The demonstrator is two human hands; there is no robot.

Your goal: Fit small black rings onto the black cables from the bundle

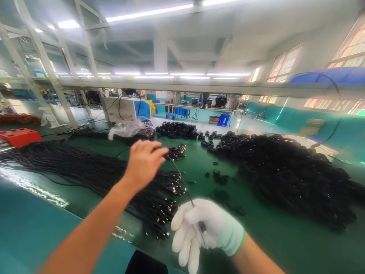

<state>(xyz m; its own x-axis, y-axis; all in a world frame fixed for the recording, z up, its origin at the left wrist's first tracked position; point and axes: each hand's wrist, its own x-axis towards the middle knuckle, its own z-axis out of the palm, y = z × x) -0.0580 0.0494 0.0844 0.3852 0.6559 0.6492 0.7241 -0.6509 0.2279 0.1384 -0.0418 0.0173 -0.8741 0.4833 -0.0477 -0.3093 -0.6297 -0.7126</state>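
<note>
Right hand (205,228): white glove, green cuff edge. Left hand (144,161): bare. Cable (181,179) between them: black. Straight cable bundle (85,171): black, silvery plug tips. Coiled cable heap (291,175): black. Table (34,228): green. Box (18,136): red, green buttons. Stools (182,112): blue.

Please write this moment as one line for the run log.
left hand: pinches black cable | right hand, gloved: holds cable end | straight cable bundle left | coiled cable pile right | green table

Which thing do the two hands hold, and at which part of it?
One thin black cable. The bare left hand pinches its upper stretch; the gloved right hand grips its lower end, near the plug.
</note>
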